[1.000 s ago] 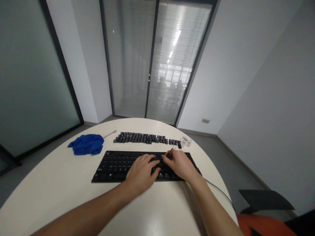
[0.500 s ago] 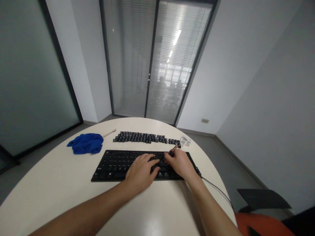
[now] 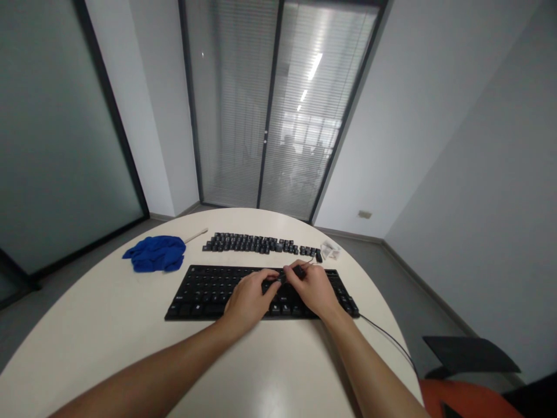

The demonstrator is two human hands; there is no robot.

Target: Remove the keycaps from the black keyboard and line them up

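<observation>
In the head view, a flat black computer keyboard [image 3: 204, 290] lies across the middle of a round cream-white table [image 3: 108, 325], its thin black cable [image 3: 387, 337] trailing off the right end toward the table's edge. Both bare hands rest over the keyboard's right-centre part. The left hand [image 3: 248, 299] lies palm down on the keys, its fingers bent and drawn together, the tips pinching a small dark piece [image 3: 278, 280] that looks like a keycap, though it is too small to be sure. The right hand [image 3: 314, 289] meets it from the other side, fingers curled narrow around a slim dark tool [image 3: 300, 269] whose far end pokes out just past the knuckles; the fingertips of the two hands are touching or very nearly so.

Behind the keyboard, near its far edge, loose black keycaps [image 3: 256, 244] sit in tidy rows. Just beside their right end lies a small crumpled clear plastic bag [image 3: 329, 249]. To the left lies a bunched bright-blue cloth [image 3: 154, 253], with a thin pale wooden stick [image 3: 195, 235] just beside it
</observation>
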